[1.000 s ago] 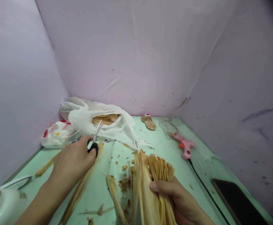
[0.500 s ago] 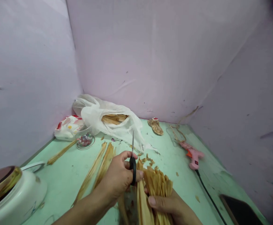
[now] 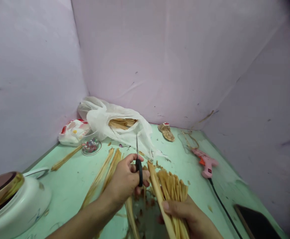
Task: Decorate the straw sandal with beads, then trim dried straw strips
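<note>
My left hand (image 3: 125, 177) is closed round black-handled scissors (image 3: 140, 172), their thin blades pointing up and away from me. To its right, my right hand (image 3: 187, 214) grips a bundle of flat, tan dried plant strips (image 3: 174, 186), thumb pressed across the front. One longer strip (image 3: 157, 186) leans left along the bundle's near side and stands apart from the left fingertips. Loose dried strips (image 3: 105, 176) lie on the green tabletop (image 3: 70, 192) beyond my left forearm. Small brown scraps (image 3: 145, 202) are scattered below the hands.
Behind, a white plastic bag (image 3: 115, 111) holds more dried strips. A clear cup of beads (image 3: 90, 146) and a red-and-white packet (image 3: 74, 132) stand left, near a white pot (image 3: 23, 202). On the right are a pink glue gun (image 3: 205, 162), its cord, and a dark phone (image 3: 255, 220).
My left hand with the scissors has drawn slightly left, away from the bundle. The bundle has shifted a little right, and its long strip now tilts left.
</note>
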A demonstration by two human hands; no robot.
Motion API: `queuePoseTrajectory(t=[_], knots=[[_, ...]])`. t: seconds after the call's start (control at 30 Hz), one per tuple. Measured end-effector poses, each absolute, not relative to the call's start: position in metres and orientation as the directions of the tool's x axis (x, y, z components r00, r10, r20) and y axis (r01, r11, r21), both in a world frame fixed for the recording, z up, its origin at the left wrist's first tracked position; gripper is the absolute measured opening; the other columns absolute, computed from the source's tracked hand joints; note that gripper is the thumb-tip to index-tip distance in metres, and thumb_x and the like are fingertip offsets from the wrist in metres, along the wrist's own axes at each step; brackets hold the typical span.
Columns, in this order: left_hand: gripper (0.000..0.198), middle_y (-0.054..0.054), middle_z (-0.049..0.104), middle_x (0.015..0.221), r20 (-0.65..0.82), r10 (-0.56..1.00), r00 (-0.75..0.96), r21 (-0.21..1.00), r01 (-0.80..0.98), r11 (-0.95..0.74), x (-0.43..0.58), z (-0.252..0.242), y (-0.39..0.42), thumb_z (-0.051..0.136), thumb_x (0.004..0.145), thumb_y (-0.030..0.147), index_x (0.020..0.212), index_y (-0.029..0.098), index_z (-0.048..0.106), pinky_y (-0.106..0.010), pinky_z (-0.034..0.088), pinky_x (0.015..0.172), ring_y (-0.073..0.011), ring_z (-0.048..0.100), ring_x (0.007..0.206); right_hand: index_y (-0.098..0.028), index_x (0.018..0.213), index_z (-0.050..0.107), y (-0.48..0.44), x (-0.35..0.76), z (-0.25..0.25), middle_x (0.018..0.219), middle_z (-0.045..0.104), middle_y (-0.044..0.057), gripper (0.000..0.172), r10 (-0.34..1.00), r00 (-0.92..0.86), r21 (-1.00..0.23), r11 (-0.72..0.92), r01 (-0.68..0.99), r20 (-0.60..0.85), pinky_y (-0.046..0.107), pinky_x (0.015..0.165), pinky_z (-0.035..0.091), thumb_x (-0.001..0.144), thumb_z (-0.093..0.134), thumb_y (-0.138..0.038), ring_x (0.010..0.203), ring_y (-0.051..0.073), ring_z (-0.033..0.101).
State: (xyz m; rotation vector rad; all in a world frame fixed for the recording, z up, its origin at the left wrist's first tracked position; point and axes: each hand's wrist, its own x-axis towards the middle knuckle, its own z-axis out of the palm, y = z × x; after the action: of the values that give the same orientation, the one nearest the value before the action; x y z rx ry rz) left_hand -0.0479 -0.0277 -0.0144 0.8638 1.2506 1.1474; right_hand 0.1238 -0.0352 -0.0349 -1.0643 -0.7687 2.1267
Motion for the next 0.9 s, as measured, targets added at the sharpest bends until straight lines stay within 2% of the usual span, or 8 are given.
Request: queuePoseTrajectory(t=[0.13, 0.23, 0.3, 0.33, 0.4, 0.47, 0.7, 0.9], knots=[[0.032, -0.003, 0.065, 0.071, -0.207, 0.977, 0.050, 0.970, -0.116, 0.212, -0.066, -0.005, -0.022, 0.058, 0.066, 0.030, 0.093, 0.018, 0.045, -0.017, 0.033, 0.037, -0.0136, 0.060, 0.053, -0.013, 0.068, 0.069, -0.029, 0.140, -0.034, 0.050, 0.061, 0.000, 0.015, 0.738, -0.419, -0.646, -0.671, -0.364, -0.530, 0.019, 0.046, 0.046, 0.054, 0.073, -0.018, 0.046, 0.012, 0.058], [0.033, -0.003, 0.065, 0.071, -0.235, 0.953, 0.192, 0.970, -0.016, 0.242, -0.081, 0.002, -0.018, 0.055, 0.064, 0.029, 0.094, 0.018, 0.048, -0.019, 0.032, 0.040, -0.0158, 0.061, 0.056, -0.010, 0.063, 0.069, -0.025, 0.144, -0.030, 0.047, 0.054, -0.001, 0.016, 0.778, -0.444, -0.605, -0.626, -0.492, -0.444, 0.016, 0.041, 0.044, 0.048, 0.071, -0.014, 0.040, 0.007, 0.049], [0.031, 0.000, 0.062, 0.064, -0.241, 0.956, 0.169, 0.951, 0.240, 0.198, -0.090, 0.004, -0.016, 0.056, 0.061, 0.027, 0.091, 0.019, 0.051, -0.020, 0.033, 0.042, -0.0159, 0.058, 0.054, -0.010, 0.060, 0.069, -0.024, 0.143, -0.028, 0.047, 0.053, -0.001, 0.016, 0.795, -0.431, -0.593, -0.606, -0.530, -0.427, 0.016, 0.040, 0.043, 0.044, 0.071, -0.012, 0.039, 0.006, 0.045], [0.025, 0.001, 0.060, 0.061, -0.218, 0.968, 0.124, 0.894, 0.422, 0.147, -0.093, 0.004, -0.016, 0.056, 0.061, 0.027, 0.086, 0.020, 0.052, -0.021, 0.033, 0.043, -0.0157, 0.057, 0.053, -0.010, 0.059, 0.068, -0.024, 0.142, -0.029, 0.048, 0.054, -0.001, 0.015, 0.790, -0.422, -0.591, -0.613, -0.524, -0.445, 0.016, 0.040, 0.043, 0.045, 0.071, -0.012, 0.040, 0.006, 0.045], [0.013, 0.001, 0.057, 0.059, -0.138, 0.990, 0.042, 0.682, 0.728, 0.064, -0.098, 0.000, -0.014, 0.054, 0.061, 0.025, 0.073, 0.021, 0.054, -0.023, 0.035, 0.048, -0.0167, 0.056, 0.055, -0.011, 0.059, 0.069, -0.025, 0.141, -0.032, 0.048, 0.055, 0.000, 0.013, 0.769, -0.404, -0.588, -0.640, -0.494, -0.496, 0.017, 0.041, 0.045, 0.047, 0.071, -0.013, 0.041, 0.008, 0.047], [0.008, -0.002, 0.060, 0.064, -0.115, 0.993, 0.014, 0.507, 0.860, 0.047, -0.100, -0.006, -0.013, 0.053, 0.060, 0.023, 0.068, 0.021, 0.055, -0.026, 0.035, 0.052, -0.0207, 0.057, 0.062, -0.011, 0.061, 0.070, -0.026, 0.140, -0.036, 0.047, 0.057, 0.001, 0.013, 0.741, -0.384, -0.578, -0.671, -0.465, -0.551, 0.019, 0.043, 0.045, 0.048, 0.071, -0.013, 0.041, 0.009, 0.049], [0.014, -0.012, 0.065, 0.073, -0.204, 0.978, -0.036, 0.346, 0.932, 0.107, -0.087, -0.024, -0.015, 0.054, 0.061, 0.031, 0.068, 0.020, 0.059, -0.032, 0.035, 0.054, -0.0311, 0.061, 0.072, -0.010, 0.061, 0.070, -0.026, 0.140, -0.038, 0.046, 0.059, 0.001, 0.013, 0.724, -0.394, -0.578, -0.689, -0.437, -0.566, 0.019, 0.043, 0.043, 0.049, 0.071, -0.015, 0.041, 0.010, 0.052], [0.017, -0.010, 0.067, 0.078, -0.220, 0.973, -0.061, 0.388, 0.910, 0.145, -0.083, -0.040, -0.011, 0.054, 0.058, 0.020, 0.074, 0.022, 0.061, -0.032, 0.036, 0.057, -0.0288, 0.061, 0.074, -0.010, 0.056, 0.069, -0.027, 0.139, -0.038, 0.044, 0.060, 0.002, 0.012, 0.719, -0.384, -0.613, -0.695, -0.377, -0.579, 0.020, 0.040, 0.041, 0.048, 0.072, -0.018, 0.040, 0.011, 0.052]])
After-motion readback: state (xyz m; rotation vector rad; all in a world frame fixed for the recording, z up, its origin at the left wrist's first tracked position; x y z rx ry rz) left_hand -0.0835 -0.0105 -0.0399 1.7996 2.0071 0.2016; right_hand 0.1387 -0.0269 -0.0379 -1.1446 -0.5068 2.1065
